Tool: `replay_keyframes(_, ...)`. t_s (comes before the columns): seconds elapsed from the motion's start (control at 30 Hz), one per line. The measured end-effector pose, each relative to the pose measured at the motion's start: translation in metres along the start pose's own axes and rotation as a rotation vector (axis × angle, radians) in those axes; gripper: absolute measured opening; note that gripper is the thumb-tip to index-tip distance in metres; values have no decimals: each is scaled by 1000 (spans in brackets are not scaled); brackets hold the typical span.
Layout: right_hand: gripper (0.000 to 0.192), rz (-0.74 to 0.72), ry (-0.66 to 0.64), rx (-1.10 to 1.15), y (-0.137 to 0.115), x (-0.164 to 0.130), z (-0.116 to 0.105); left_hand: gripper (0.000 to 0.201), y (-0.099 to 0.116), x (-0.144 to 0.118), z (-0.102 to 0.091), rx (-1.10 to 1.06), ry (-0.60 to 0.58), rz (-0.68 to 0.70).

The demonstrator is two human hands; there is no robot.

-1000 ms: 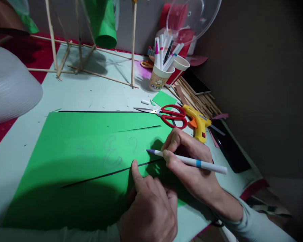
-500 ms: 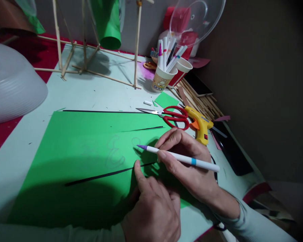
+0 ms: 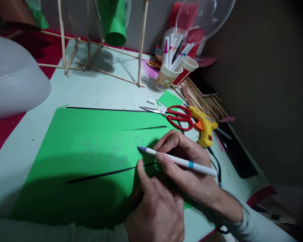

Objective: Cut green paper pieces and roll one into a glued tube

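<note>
The blue-banded marker [image 3: 178, 161], gripped in the right hand [image 3: 194, 181], is now shifted toward nine o'clock, its purple nib [image 3: 141, 149] by a faint loop [image 3: 139, 139]; drawing seems under way. At the nib's six o'clock, a black strip [image 3: 101, 175] on green paper [image 3: 78, 158] is touched by the left hand [image 3: 158, 208], index outstretched, other fingers' hold hidden.

Yellow glue gun [image 3: 205, 125], bunny-print paper cup [image 3: 164, 80]

On the table [image 3: 98, 90], paper [image 3: 63, 137]; across its far edge, scissors [image 3: 163, 111]; to their right, a glue gun [image 3: 205, 126]; behind the scissors, pens [image 3: 170, 55] in a cup [image 3: 165, 79]; behind the paper, a stick frame [image 3: 142, 43].
</note>
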State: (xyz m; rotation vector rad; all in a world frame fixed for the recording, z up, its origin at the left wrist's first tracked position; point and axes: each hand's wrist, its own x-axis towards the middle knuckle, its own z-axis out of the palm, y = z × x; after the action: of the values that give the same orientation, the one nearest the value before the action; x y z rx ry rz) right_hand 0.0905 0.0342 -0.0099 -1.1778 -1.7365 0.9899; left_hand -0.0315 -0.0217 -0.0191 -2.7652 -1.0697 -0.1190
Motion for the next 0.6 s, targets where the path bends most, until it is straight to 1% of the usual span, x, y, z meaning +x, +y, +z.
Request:
replay_keyframes(0.23,12,0,17,-9,0,1,2,26,0,0,0,6,4,-2)
replay_keyframes(0.47,11,9,-2,-34,0,0,0,25,0,-1,-1,-24,3,-1)
replay_keyframes(0.6,10,12,-15,-7,1,0,0,26,0,-1,-1,-20,-11,6)
